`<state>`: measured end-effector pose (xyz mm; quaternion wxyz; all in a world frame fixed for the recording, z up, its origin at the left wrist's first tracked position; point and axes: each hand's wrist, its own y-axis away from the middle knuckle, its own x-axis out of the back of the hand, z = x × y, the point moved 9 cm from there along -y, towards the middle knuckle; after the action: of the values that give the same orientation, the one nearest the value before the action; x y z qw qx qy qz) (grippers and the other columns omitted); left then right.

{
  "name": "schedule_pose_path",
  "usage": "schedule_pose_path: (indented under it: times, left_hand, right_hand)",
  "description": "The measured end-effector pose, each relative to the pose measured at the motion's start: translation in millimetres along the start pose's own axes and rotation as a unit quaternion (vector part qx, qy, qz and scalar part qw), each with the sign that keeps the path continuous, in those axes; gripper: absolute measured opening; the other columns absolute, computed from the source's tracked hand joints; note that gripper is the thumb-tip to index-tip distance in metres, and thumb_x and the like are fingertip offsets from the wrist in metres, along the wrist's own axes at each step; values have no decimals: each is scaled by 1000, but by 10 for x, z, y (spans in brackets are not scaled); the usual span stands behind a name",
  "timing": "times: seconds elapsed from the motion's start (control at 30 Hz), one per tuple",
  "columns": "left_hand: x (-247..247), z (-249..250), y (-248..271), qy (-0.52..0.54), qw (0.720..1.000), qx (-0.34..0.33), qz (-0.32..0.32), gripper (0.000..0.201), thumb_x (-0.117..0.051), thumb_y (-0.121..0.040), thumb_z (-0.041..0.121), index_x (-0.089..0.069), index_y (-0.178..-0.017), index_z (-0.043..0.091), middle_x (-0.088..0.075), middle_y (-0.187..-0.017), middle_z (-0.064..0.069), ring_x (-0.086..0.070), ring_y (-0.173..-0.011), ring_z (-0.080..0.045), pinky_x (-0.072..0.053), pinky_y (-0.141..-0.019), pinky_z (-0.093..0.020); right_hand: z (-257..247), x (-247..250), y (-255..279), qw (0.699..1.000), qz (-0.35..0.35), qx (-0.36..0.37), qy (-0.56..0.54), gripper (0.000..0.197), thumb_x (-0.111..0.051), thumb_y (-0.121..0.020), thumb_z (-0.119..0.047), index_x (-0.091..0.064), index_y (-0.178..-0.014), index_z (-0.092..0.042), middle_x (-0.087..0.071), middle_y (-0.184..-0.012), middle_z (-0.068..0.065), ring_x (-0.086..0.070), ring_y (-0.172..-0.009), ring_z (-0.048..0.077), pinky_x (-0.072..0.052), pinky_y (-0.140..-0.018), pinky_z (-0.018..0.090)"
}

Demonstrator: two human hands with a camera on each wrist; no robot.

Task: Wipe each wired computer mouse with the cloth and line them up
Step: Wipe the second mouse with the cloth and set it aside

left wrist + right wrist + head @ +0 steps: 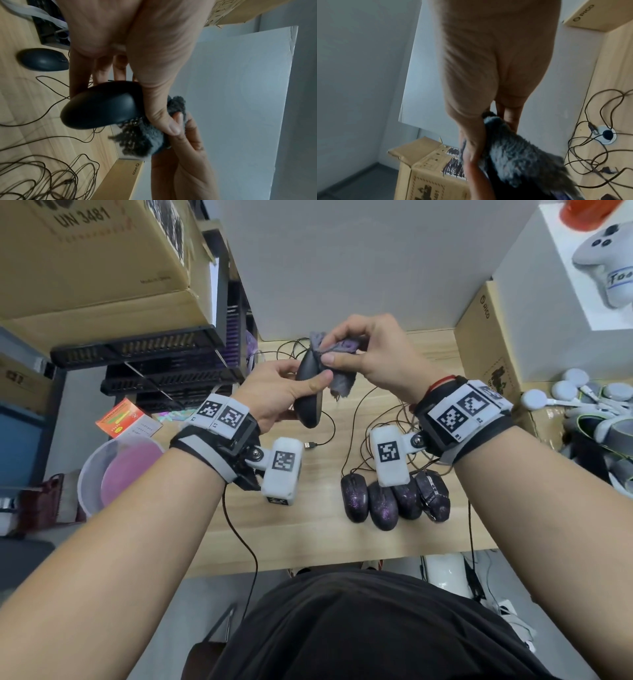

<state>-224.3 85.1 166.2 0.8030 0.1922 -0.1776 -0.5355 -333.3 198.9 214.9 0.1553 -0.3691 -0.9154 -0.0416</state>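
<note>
Five mice in all: four (pixel 394 498) lie side by side at 5 o'clock on the worktop (pixel 308 525), one plain black mouse (pixel 308 392) is held up. One cloth (pixel 339 361).

Both forearms raised; left grip (pixel 274 395) and right grip (pixel 370 350) seemingly curled.

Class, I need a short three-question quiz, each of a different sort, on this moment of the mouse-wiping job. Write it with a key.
1. True or false: the left hand holds the black mouse above the desk.
2. Which hand has the grey cloth in its grip? A) left B) right C) neither
3. How many mice lie side by side in the row near the desk's front edge?

Key: 1 true. 2 B, the right hand pinches it against the mouse. 3 four.
</note>
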Motion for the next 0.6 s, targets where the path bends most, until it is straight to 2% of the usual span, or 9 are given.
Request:
schedule_pose_path:
  times: [0.07,0.13,0.2,0.3,0.33,0.4,0.47,0.53,0.6]
  left_hand:
    - [-26,-4,-2,-18,1000,3,-2,79,-89,-56,41,-67,-125,11,-72,-112,-7,-72,-82,-16,-56,-57,-27]
    - [-95,14,14,-32,999,0,-10,80,-89,-54,41,-67,-125,10,-72,-112,-6,-71,-81,-15,-56,-56,-27]
    - [-163,40,19,-19,1000,-3,-10,67,-87,-66,37,-67,-123,8,-70,-102,-3,-68,-70,-11,-52,-49,-23]
    - [-216,92,23,43,999,3,3,39,-76,-89,28,-64,-118,6,-68,-80,-1,-63,-49,-7,-45,-40,-20]
    - [-229,107,25,64,998,7,6,36,-73,-92,29,-64,-119,7,-69,-75,-1,-63,-48,-9,-45,-39,-21]
    - [-236,131,31,93,995,11,12,38,-72,-93,31,-64,-122,7,-71,-79,-3,-65,-54,-12,-46,-40,-22]
    - [-238,148,42,108,994,11,25,39,-72,-93,32,-64,-120,7,-72,-89,-7,-66,-63,-16,-48,-42,-23]
    - [-278,164,49,128,991,12,34,33,-70,-93,33,-63,-111,7,-69,-91,-10,-65,-57,-14,-47,-41,-22]
    - [-326,192,42,126,991,1,46,25,-68,-95,33,-63,-101,10,-67,-87,-9,-62,-50,-10,-45,-40,-20]
  right_hand:
    - [1,-18,18,999,-29,-9,-21,13,-78,-81,-7,-71,-90,-13,-69,-85,-1,-65,-81,6,-56,-81,25]
    - [95,83,-24,1000,7,-28,-3,11,-77,-82,-7,-71,-91,-11,-70,-85,1,-65,-79,7,-57,-84,32]
    - [194,188,-60,997,57,-40,21,10,-76,-83,-10,-72,-92,-11,-70,-84,-3,-65,-77,6,-58,-84,35]
    - [285,127,-22,998,53,-39,-20,10,-75,-83,-13,-70,-93,-13,-71,-89,-1,-66,-82,8,-57,-85,35]
    - [346,81,8,997,46,-42,-35,10,-75,-84,-15,-69,-92,-15,-71,-90,0,-66,-83,8,-57,-84,34]
    - [495,-1,86,997,34,-58,-46,10,-73,-85,-18,-67,-93,-17,-70,-89,1,-65,-83,10,-57,-81,35]
    - [665,-89,167,995,-8,-91,-41,11,-70,-88,-11,-65,-97,-8,-68,-88,3,-64,-81,12,-56,-81,38]
    - [779,-251,266,987,-102,-114,-38,13,-68,-88,-3,-63,-98,3,-66,-87,7,-63,-80,14,-56,-80,36]
    - [827,-346,334,979,-150,-123,-63,13,-68,-87,-1,-64,-98,4,-65,-85,6,-62,-79,13,-55,-78,32]
